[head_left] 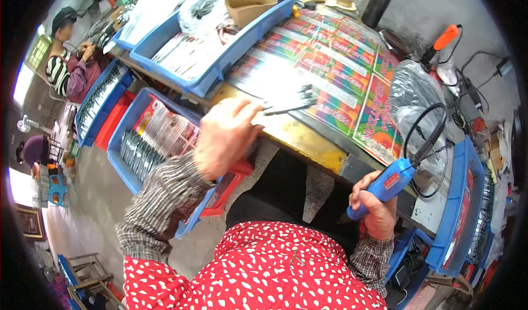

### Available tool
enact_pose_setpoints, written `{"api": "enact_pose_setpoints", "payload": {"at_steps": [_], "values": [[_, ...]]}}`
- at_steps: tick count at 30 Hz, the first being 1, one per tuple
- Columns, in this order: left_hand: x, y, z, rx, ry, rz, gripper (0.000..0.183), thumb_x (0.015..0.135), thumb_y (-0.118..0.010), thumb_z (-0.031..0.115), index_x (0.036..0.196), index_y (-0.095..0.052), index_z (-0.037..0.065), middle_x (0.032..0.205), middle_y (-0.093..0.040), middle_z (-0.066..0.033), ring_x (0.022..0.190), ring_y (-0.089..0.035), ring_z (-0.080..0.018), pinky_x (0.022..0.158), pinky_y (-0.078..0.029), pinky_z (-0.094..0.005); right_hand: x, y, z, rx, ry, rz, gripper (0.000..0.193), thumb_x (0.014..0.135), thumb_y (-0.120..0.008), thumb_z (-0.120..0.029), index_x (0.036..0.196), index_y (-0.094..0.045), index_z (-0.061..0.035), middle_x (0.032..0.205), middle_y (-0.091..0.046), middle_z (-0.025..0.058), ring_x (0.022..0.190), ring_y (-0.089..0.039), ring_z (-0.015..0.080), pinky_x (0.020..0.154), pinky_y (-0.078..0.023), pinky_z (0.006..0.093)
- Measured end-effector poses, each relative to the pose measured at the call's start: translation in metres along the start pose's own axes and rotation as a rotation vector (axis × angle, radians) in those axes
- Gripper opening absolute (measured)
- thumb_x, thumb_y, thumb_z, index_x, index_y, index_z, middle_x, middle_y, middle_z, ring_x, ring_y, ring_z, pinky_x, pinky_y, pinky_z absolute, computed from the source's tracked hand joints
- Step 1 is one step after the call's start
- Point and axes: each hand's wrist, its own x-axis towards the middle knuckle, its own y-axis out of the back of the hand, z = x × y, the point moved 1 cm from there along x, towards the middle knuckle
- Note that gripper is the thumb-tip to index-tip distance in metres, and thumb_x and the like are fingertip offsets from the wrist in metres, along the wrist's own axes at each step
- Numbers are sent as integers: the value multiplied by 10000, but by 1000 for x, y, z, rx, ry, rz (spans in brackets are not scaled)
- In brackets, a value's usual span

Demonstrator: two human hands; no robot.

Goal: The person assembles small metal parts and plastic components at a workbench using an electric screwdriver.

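My left hand is over the table's near edge, its fingers curled and pressed together, slightly blurred. Just beyond its fingertips, thin dark strips lie on the table; I cannot tell whether the fingers touch them. A blue electric screwdriver with a black cord is gripped in my right hand, off the table's front right. Its tip slants down to the left, and the cord loops up behind it.
Colourful printed sheets cover the table. A blue tray holds thin pieces and a bag. Blue bins stand at left, another at right. A plastic bag lies near the cord. Another person sits far left.
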Motion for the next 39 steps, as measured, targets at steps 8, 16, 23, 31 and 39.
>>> {"api": "enact_pose_setpoints", "payload": {"at_steps": [8, 16, 23, 31, 39], "values": [[62, -63, 8, 39, -24, -167, 356, 650, -716, 184, 923, -558, 18, 890, -551, -128, 886, -520, -304, 744, -436, -382, -1, 2, -3, -25, -43, -60, 227, 663, -664, 15, 833, -516, -14, 712, -572, 73, 576, -552, 125, 539, -444, 238], [69, -71, -6, -209, -76, -111, 401, 672, -704, 166, 1018, -569, 15, 901, -538, -148, 873, -514, -307, 752, -430, -377, 0, 6, -4, -75, -78, -80, 232, 662, -640, -9, 827, -477, -12, 684, -533, 87, 556, -531, 146, 572, -451, 284], [74, -71, -11, -321, -12, -257, 333, 686, -673, 176, 958, -563, 18, 900, -514, -140, 859, -504, -271, 751, -411, -366, 0, 8, -2, -88, -68, -82, 231, 662, -643, -15, 825, -479, -15, 682, -537, 88, 560, -534, 145, 573, -449, 277], [65, -77, -9, -292, -75, -70, 374, 618, -687, 156, 934, -544, 17, 864, -528, -138, 846, -515, -295, 746, -411, -376, 0, 9, 2, -45, -76, -64, 243, 648, -704, -14, 824, -537, -19, 740, -584, 51, 597, -564, 110, 523, -457, 229], [66, -81, -7, -306, -183, -21, 316, 645, -658, 92, 925, -529, 25, 835, -536, -127, 822, -521, -301, 738, -416, -377, 0, 5, -2, -108, -74, -47, 247, 652, -653, 0, 826, -478, -9, 673, -534, 88, 552, -540, 153, 566, -454, 277]]}}
